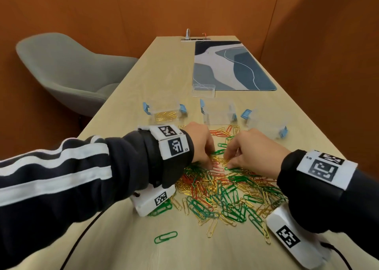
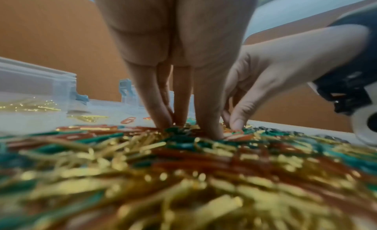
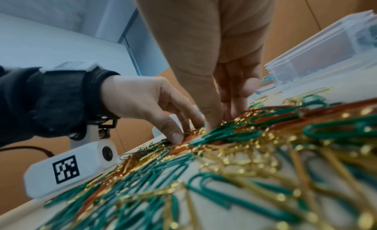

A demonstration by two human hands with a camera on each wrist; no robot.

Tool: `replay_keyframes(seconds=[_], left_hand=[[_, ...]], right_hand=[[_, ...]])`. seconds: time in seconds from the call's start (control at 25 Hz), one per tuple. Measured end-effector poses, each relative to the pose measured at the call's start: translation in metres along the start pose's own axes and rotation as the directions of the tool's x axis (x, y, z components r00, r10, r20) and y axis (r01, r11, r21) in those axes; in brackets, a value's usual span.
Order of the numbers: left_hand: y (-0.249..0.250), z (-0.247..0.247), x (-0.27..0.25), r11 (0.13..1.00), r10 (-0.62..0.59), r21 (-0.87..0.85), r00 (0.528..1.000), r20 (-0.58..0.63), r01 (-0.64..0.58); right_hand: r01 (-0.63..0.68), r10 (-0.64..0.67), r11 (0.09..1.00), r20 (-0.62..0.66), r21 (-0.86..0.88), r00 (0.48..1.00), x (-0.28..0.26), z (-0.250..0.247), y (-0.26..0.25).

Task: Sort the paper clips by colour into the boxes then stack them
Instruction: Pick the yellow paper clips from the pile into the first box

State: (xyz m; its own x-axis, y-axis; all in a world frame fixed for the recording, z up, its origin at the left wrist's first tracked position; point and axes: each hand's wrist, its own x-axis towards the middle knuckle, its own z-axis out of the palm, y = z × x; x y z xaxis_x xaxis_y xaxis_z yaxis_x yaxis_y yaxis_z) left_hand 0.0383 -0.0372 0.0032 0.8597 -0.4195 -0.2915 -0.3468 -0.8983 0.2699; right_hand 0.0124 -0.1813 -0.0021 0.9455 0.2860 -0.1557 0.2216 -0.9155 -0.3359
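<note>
Picking at the mixed clip pile, left hand and right hand pinch gold clips; beyond it, only the gold-clip box holds any.

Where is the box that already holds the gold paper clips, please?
In the head view, the box with gold clips stands on the table beyond the left hand, leftmost of three clear boxes; the middle box is its neighbour.

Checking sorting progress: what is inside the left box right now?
The left box holds a shallow layer of gold paper clips on its floor; no green or red ones show. Its near corner is hidden behind the left hand's wrist band.
</note>
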Motion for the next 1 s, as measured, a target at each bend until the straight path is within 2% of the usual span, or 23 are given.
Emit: replay_keyframes(seconds=[0.12, 0.24, 0.32, 0.36, 0.44, 0.56, 0.68, 0.8, 0.88, 1.0], left_hand=[[0.000, 0.005, -0.001, 0.999, 0.040, -0.026, 0.998, -0.051, -0.041], [-0.003, 0.005, -0.001, 0.999, 0.027, -0.040, 0.999, -0.016, -0.028], [-0.013, -0.001, -0.001, 0.981, -0.024, -0.192, 0.999, 0.023, 0.028], [-0.019, -0.004, -0.002, 0.939, -0.062, -0.335, 0.997, 0.048, 0.075], [-0.030, -0.009, -0.004, 0.779, -0.119, -0.607, 0.988, 0.099, 0.155], [-0.039, -0.011, -0.009, 0.533, -0.128, -0.813, 0.972, 0.195, 0.233], [-0.040, -0.011, -0.011, 0.401, -0.100, -0.875, 0.962, 0.253, 0.272], [-0.035, -0.010, -0.016, 0.330, -0.046, -0.894, 0.951, 0.306, 0.304], [-0.032, -0.008, -0.016, 0.276, -0.053, -0.904, 0.944, 0.325, 0.327], [-0.025, -0.007, -0.018, 0.158, -0.035, -0.920, 0.933, 0.359, 0.359]], right_hand=[[0.019, -0.019, 1.000, -0.003, -0.014, 1.000, 0.001, 0.002, -0.002], [0.058, -0.057, 0.998, 0.021, -0.034, 0.998, 0.000, 0.005, -0.001], [0.081, -0.081, 0.997, 0.008, 0.000, 0.997, -0.001, 0.004, 0.004], [0.079, -0.078, 0.996, -0.015, 0.043, 0.997, -0.001, 0.003, 0.007], [0.059, -0.046, 0.984, -0.077, 0.167, 0.996, -0.001, 0.000, 0.010], [0.053, 0.004, 0.935, -0.161, 0.351, 0.987, -0.001, -0.004, 0.013], [0.062, 0.021, 0.891, -0.176, 0.450, 0.984, -0.002, -0.006, 0.013], [0.079, 0.001, 0.886, -0.173, 0.456, 0.985, -0.004, -0.008, 0.010], [0.085, -0.005, 0.887, -0.174, 0.454, 0.985, -0.005, -0.008, 0.009], [0.101, -0.011, 0.875, -0.190, 0.474, 0.982, -0.004, -0.008, 0.006]])
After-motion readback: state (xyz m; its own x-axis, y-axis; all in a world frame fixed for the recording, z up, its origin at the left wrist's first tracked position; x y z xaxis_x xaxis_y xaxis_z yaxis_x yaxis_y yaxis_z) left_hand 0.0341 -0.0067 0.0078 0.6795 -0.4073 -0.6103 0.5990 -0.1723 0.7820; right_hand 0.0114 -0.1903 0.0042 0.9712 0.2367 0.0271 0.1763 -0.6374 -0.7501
